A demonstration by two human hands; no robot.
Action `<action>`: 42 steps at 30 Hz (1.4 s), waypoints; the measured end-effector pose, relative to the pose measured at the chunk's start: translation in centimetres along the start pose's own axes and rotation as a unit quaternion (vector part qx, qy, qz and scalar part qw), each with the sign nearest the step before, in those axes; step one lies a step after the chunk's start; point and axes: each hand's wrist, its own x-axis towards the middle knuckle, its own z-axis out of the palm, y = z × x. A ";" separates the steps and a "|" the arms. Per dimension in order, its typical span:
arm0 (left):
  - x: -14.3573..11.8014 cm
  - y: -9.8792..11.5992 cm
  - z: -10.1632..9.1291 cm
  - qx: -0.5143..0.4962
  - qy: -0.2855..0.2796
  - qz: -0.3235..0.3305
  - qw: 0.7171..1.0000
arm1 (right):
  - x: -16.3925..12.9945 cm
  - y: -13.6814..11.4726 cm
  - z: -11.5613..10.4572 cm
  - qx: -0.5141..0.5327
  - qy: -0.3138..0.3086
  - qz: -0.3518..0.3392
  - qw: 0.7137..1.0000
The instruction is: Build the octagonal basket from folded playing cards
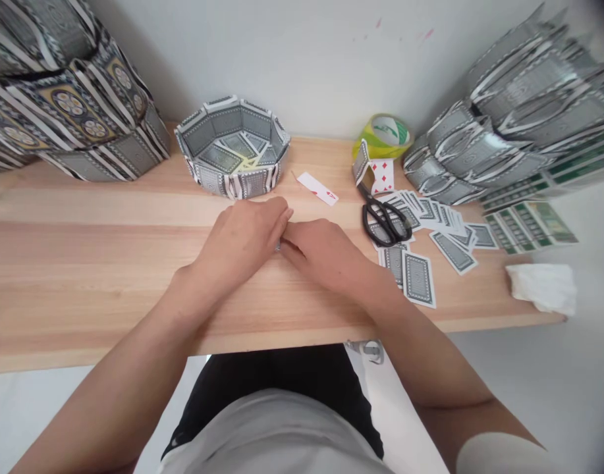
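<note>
My left hand (pixel 249 227) and my right hand (pixel 321 250) meet above the middle of the table, with fingers closed and pressed together. A small grey-white sliver (pixel 278 247) shows between them, patterned like the playing cards nearby; my fingers cover the rest of it. Just beyond my hands lies a cut strip of an ace card (pixel 319 189), red mark up. Behind my left hand stands a many-sided basket (pixel 237 186) built from folded cards, with some loose pieces inside. Black-handled scissors (pixel 386 222) rest on scattered cards to the right of my right hand.
Loose cards (pixel 419 279) spread across the table's right side. A yellow-green tape roll (pixel 383 135) stands by the wall beside a folded card (pixel 382 175). Stacked card baskets rise at the left (pixel 109 158) and right (pixel 452 171). White tissue (pixel 543 288) lies near the right edge.
</note>
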 end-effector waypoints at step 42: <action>0.1 0.1 -0.1 -0.019 -0.021 -0.017 0.999 | -0.1 -0.4 -0.5 -0.011 -0.034 0.009 0.999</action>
